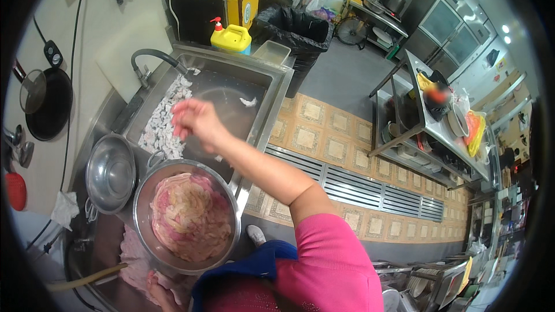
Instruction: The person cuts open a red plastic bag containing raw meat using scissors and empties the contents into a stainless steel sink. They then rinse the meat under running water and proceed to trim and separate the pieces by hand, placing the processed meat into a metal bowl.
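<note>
My right hand hangs over the far basin of a stainless steel sink, fingers loosely curled and apart, with nothing visible in it. Beneath and left of it, many white shredded pieces lie along the basin's wall side. A single white scrap lies apart on the right. At the bottom, my left hand touches pale pink raw meat or offal in the near basin; its grip is partly hidden. Between the basins stands a steel pot holding a heap of pink and yellowish raw meat or offal.
An empty metal bowl sits left of the pot. A gooseneck faucet arches over the far basin. A yellow-green hose reaches the near basin. Beyond the sink are a yellow pump jug, a plastic tub and a lined bin.
</note>
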`<control>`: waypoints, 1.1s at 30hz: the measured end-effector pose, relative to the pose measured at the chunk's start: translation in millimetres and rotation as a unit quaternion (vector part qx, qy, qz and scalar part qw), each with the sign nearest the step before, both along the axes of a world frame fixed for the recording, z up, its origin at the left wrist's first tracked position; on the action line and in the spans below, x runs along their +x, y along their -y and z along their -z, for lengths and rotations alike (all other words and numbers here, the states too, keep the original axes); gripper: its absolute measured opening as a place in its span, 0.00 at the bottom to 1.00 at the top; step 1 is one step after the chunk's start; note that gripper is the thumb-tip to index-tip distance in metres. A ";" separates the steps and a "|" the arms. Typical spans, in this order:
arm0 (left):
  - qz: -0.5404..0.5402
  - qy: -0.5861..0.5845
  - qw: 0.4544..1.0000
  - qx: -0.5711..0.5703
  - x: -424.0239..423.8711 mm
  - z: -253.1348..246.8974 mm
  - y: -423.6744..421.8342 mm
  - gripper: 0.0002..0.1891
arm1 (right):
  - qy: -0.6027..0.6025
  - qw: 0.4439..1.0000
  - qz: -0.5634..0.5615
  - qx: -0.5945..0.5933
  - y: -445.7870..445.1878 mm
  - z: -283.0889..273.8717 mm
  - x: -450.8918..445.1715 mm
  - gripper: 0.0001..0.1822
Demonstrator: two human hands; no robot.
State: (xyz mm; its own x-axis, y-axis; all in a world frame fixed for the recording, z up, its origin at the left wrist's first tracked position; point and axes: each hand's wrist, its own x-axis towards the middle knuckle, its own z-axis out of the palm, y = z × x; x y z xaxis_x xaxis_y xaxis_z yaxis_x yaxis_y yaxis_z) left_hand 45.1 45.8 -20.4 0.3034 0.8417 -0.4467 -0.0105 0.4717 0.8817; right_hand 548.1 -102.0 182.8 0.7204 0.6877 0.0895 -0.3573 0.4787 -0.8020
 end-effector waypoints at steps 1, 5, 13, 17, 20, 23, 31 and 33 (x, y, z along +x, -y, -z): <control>0.005 0.021 1.000 -0.017 4.9 -5.5 0.1 0.15 | -0.005 1.000 -0.024 -0.011 0.8 1.9 -17.8 0.09; 0.019 0.084 0.996 -0.021 -0.5 -1.7 -8.4 0.17 | -0.017 0.995 -0.101 -0.011 0.4 1.3 -83.3 0.07; 0.011 0.072 0.997 0.030 3.8 -68.1 -2.4 0.20 | 0.323 0.928 -0.158 -0.097 -59.4 62.7 -278.1 0.13; 0.090 -0.016 0.988 0.125 4.8 -119.1 -4.9 0.26 | 0.334 0.891 -0.226 -0.206 -81.1 108.6 -340.1 0.32; 0.119 0.109 0.977 0.141 -26.6 -111.7 -7.2 0.32 | 0.084 0.857 -0.439 -0.257 -90.1 102.5 -366.3 0.19; 0.123 0.119 0.978 0.119 -41.9 -112.0 -14.1 0.34 | 0.021 0.845 -0.451 -0.287 -97.6 113.5 -382.8 0.06; 0.102 0.198 0.974 0.035 -44.1 -102.4 -29.4 0.36 | 0.092 0.812 -0.484 -0.314 -120.7 119.0 -401.2 0.07; 0.107 0.240 0.964 0.032 -41.2 -97.7 -31.5 0.37 | 0.104 0.810 -0.487 -0.309 -123.0 131.1 -410.9 0.05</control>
State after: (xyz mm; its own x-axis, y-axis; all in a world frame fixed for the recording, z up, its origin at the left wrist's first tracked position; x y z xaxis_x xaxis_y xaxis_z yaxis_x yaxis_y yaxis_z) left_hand 3.9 77.3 77.3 0.6318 0.7582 -0.1612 -0.3328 0.4531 0.8270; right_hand 137.1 21.0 51.6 -0.1776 0.8812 -0.4381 -0.1502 -0.4643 -0.8729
